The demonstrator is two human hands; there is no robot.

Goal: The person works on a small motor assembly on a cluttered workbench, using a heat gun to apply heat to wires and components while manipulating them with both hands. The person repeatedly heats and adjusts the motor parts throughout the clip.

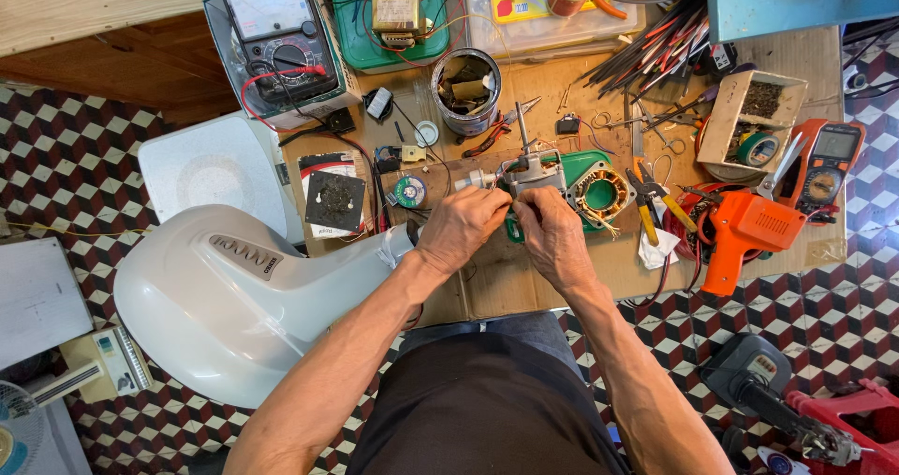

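Both hands meet at the middle of the low wooden table point(562, 292): the left hand point(461, 230) curls closed over the near end of a small grey motor assembly point(530, 172), and the right hand point(554, 236) pinches at the same part just beside it, fingertips almost touching the left's. Whether the right hand's fingers hold a wire or only press the housing cannot be made out. The motor sits on the table directly ahead of the knuckles, its shaft pointing left, with a green stator ring with copper windings point(599, 192) touching its right side. Left of the forearms, a white fan housing point(225, 297) rests on the chequered floor against the table edge. Right of the hands lie yellow-handled pliers point(646, 204) and an orange soldering gun point(744, 236), with an orange digital meter point(829, 166) beyond it. Farther back stand a metal tin of scraps point(466, 89), an analogue multimeter point(276, 35) and a green tray with a small transformer point(393, 16).
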